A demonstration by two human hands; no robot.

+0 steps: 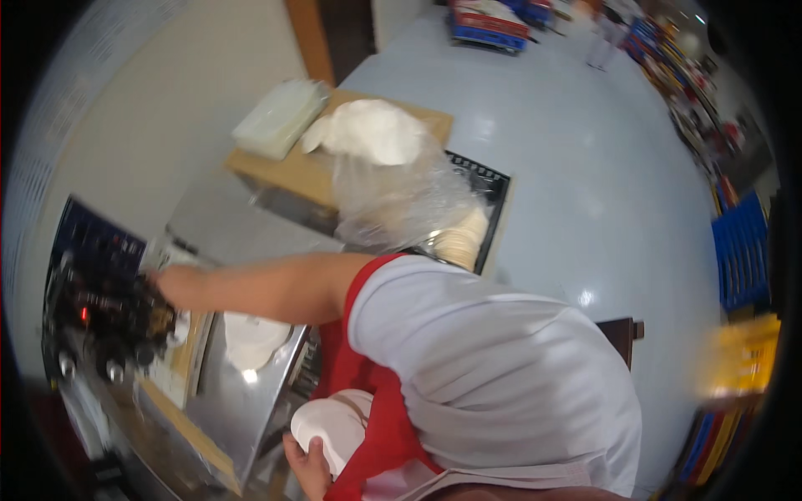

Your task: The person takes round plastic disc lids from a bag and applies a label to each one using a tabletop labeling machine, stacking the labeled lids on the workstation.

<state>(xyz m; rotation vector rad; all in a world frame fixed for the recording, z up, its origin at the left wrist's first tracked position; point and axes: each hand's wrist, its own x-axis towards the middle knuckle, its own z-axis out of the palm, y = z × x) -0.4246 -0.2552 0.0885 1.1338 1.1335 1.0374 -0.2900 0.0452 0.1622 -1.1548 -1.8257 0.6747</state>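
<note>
My left hand (311,466) holds several flat white pieces with rounded outlines (329,426) against a red apron (357,369), thumb on top. My right arm stretches across a metal worktable (219,407). At its end my right hand (175,286) is at a dark machine (100,294) with a lit red light; blur and the machine hide its fingers, so I cannot tell whether it grips anything. Another white piece or pieces (254,341) lie on the metal tabletop below my forearm, beside a pale strip on the machine's front.
A cardboard box (282,168) behind the table bears a wrapped white bundle (282,119) and a heap of white pieces (376,128) in clear plastic. Beside it, a black crate (495,181) sits by stacked cream pieces (460,241). Colored crates (489,28) and a person (608,34) are farther off.
</note>
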